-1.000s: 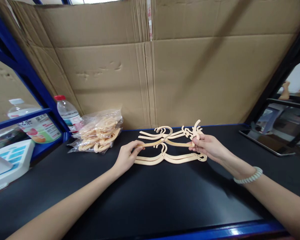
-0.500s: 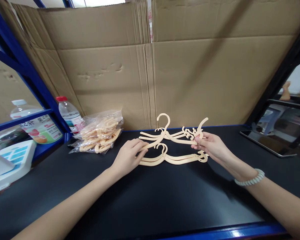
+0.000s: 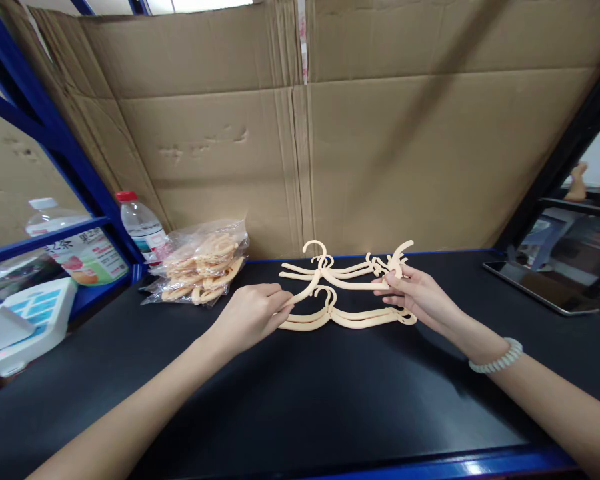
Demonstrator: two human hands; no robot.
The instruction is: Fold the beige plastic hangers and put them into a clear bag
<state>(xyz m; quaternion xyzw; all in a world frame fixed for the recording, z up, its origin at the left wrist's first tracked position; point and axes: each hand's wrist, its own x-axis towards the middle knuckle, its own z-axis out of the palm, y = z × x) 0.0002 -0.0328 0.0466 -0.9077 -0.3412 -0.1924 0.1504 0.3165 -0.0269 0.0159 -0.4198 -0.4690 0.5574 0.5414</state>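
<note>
Between my two hands is a cream plastic folding hanger (image 3: pixel 350 283), its hook pointing up and to the left. My left hand (image 3: pixel 253 315) is closed on the hanger's left arm, fingers wrapped over its end. My right hand (image 3: pixel 415 293) pinches the right end, where another curved piece (image 3: pixel 404 249) sticks up. On the table just below lies a front pair of stacked hangers (image 3: pixel 360 319), whose left tips are hidden by my left hand. Further back, more hangers (image 3: pixel 300 272) lie partly behind the held one, with small curled parts near their right ends.
Clear plastic bags of cream hangers (image 3: pixel 205 267) are piled at the left, beside a red-capped bottle (image 3: pixel 143 227). A white device with blue keys (image 3: pixel 27 317) stands further left. A flat dark tablet-like object (image 3: pixel 535 287) lies at the right. Cardboard (image 3: pixel 405 167) walls the back.
The held hanger has tilted, its hook moving left and down. Both hands stay on its ends, the left one shifting slightly left and the right one a little left.
</note>
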